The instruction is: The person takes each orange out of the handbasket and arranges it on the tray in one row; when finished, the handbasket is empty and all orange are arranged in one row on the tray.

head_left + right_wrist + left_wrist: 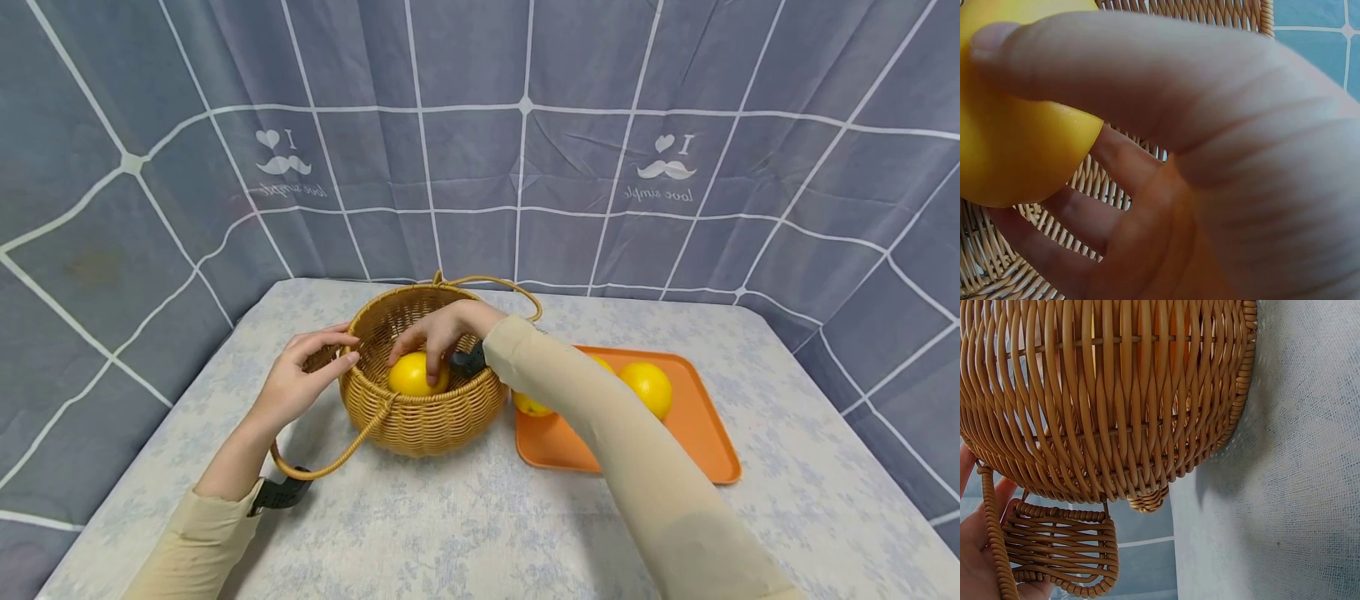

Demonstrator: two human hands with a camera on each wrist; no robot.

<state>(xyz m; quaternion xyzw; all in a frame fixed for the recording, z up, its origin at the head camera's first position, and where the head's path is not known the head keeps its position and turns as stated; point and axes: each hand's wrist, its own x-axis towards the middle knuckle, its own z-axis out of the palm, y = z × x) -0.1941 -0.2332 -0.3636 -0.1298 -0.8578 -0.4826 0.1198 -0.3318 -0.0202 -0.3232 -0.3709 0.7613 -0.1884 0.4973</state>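
A round wicker basket [431,425] stands on the table, its two thin handles folded outward. My left hand [303,375] holds the basket's left rim, thumb and fingers about a small woven side lug [1063,544]. Inside the basket, my right hand [442,329] grips a round yellow fruit [414,375], like an orange. In the right wrist view the thumb [1085,62] lies across the fruit [1016,144], and the other fingers curve beneath it. The fingertips under the fruit are hidden.
On the right lies an orange tray [701,433] with more of these fruits [647,390], partly covered by my right sleeve [600,417]. A patterned cloth [465,525] covers the table. A grey-blue checked curtain [480,167] hangs behind and at both sides.
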